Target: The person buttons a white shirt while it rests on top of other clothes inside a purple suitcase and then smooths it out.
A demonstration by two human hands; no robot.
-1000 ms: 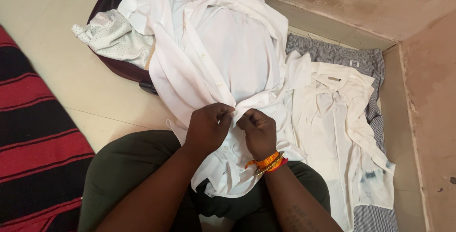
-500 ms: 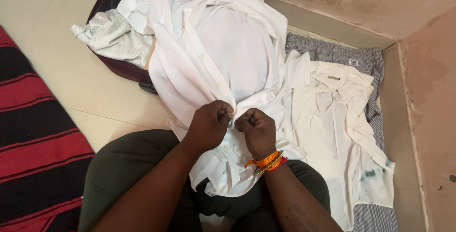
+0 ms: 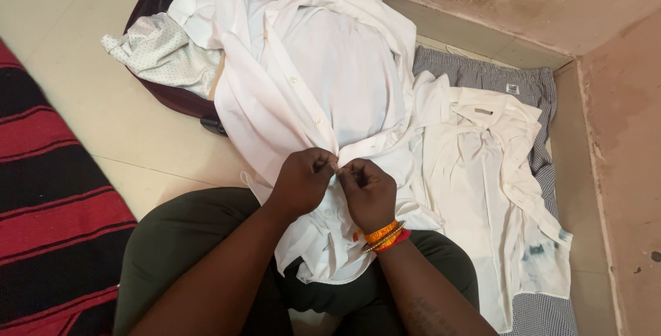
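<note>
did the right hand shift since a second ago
Yes. The right hand edged slightly down toward the person's lap, judged against the second white shirt on the floor.

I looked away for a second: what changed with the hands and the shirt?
Little. The right hand edged toward the left hand; both still pinch the white shirt at its front edge. The shirt, the suitcase and the cream shirt lie as before.

The shirt (image 3: pixel 323 95) lay across the person's lap and ran up over the open suitcase (image 3: pixel 155 5) behind it, with a crumpled garment (image 3: pixel 162 54) hanging over the suitcase's left edge. A second shirt (image 3: pixel 489 191) lay on the floor (image 3: pixel 103 122) to the right, on top of a checked cloth (image 3: pixel 496 78) beside the wall (image 3: pixel 620 136). A striped rug (image 3: pixel 48 198) lay at the far left.
</note>
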